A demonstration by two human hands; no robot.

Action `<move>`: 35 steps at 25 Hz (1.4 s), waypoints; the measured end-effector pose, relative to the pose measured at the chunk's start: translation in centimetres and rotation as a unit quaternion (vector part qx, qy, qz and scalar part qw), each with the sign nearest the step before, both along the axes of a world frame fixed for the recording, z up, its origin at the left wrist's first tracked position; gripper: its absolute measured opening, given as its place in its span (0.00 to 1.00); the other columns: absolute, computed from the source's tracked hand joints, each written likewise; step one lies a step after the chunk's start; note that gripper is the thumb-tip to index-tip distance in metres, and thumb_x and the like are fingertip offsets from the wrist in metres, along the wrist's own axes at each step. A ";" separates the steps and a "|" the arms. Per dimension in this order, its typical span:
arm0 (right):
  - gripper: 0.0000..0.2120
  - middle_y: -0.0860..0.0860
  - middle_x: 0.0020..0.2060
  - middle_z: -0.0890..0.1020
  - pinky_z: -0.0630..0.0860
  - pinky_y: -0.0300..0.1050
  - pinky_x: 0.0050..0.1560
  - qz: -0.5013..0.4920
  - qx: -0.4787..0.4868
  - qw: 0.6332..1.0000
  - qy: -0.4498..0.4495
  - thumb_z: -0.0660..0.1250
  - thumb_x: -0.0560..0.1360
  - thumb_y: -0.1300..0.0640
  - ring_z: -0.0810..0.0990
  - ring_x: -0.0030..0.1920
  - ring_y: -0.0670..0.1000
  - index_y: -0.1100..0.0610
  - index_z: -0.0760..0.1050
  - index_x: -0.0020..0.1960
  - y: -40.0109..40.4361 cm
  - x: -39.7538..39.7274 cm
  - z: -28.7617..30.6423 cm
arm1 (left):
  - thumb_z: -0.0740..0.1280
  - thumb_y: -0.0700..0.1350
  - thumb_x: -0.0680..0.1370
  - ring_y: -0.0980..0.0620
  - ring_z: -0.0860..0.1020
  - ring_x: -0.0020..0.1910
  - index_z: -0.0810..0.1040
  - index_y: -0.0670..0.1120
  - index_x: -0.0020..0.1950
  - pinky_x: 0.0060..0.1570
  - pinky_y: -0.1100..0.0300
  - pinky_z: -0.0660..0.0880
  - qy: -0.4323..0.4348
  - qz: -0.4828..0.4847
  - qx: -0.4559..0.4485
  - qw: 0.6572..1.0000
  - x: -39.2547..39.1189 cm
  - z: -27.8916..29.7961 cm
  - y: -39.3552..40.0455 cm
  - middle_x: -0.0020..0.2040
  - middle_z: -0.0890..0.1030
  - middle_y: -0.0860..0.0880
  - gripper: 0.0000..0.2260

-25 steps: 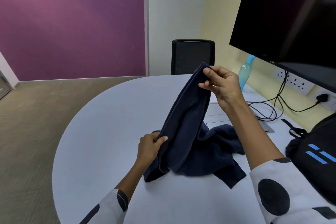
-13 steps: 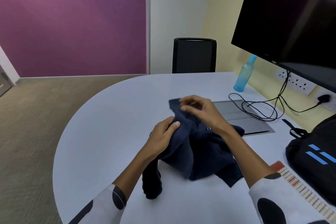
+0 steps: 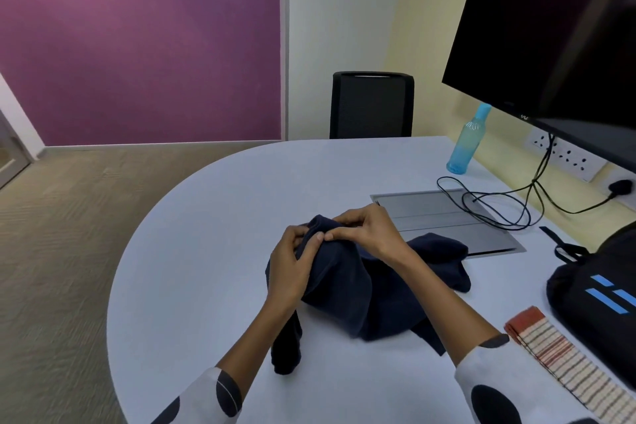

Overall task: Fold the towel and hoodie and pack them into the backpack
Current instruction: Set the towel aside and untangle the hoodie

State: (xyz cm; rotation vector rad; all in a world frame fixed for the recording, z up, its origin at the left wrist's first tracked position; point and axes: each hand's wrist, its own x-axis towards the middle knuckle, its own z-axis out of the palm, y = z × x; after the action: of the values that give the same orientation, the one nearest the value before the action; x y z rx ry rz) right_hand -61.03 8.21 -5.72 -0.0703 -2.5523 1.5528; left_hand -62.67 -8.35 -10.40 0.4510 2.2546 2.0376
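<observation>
Fingers (image 3: 318,240) of left hand (image 3: 290,268) and right hand (image 3: 368,234) curled together, pinching a raised bunch of soft navy hoodie (image 3: 371,289), heaped mid-worktop (image 3: 206,251) with one sleeve trailing toward the near edge. Right of the hoodie: folded striped woven towel (image 3: 564,361), flat, touching the black backpack (image 3: 599,289); backpack's inside hidden. Left of the hoodie: bare curved worktop rim.

left hand (image 3: 290,263) gripping, right hand (image 3: 366,231) pinching, thumbs touching
</observation>
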 end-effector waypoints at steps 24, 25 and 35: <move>0.11 0.44 0.53 0.79 0.73 0.33 0.50 -0.122 0.109 0.978 0.133 0.72 0.73 0.57 0.78 0.51 0.42 0.51 0.79 0.55 2.3 -1.9 1.3 | 0.64 0.38 0.79 0.47 0.84 0.36 0.82 0.43 0.48 0.41 0.47 0.82 -0.092 -0.019 0.066 0.993 0.4 3.7 -0.4 0.48 0.83 0.45 0.07; 0.09 0.45 0.50 0.79 0.74 0.35 0.49 -0.112 0.109 0.976 0.154 0.69 0.73 0.61 0.78 0.49 0.42 0.51 0.79 0.51 1.7 -1.4 1.0 | 0.64 0.38 0.79 0.47 0.84 0.38 0.82 0.43 0.49 0.43 0.48 0.82 -0.100 -0.019 0.077 0.992 0.1 4.1 -0.2 0.48 0.84 0.45 0.07; 0.11 0.48 0.36 0.82 0.77 0.37 0.42 -0.121 0.030 0.985 0.122 0.75 0.67 0.49 0.80 0.39 0.47 0.52 0.77 0.43 -1.0 1.2 -0.1 | 0.66 0.40 0.78 0.49 0.85 0.41 0.81 0.40 0.53 0.41 0.63 0.81 -0.129 -0.020 0.211 0.969 -0.9 11.2 1.4 0.52 0.82 0.49 0.07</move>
State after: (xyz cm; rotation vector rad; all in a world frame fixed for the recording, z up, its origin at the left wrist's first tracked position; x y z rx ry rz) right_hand -59.86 7.18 -5.78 -0.1645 -2.3012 1.3073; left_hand -63.54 -6.90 0.77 0.2313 1.6547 2.3947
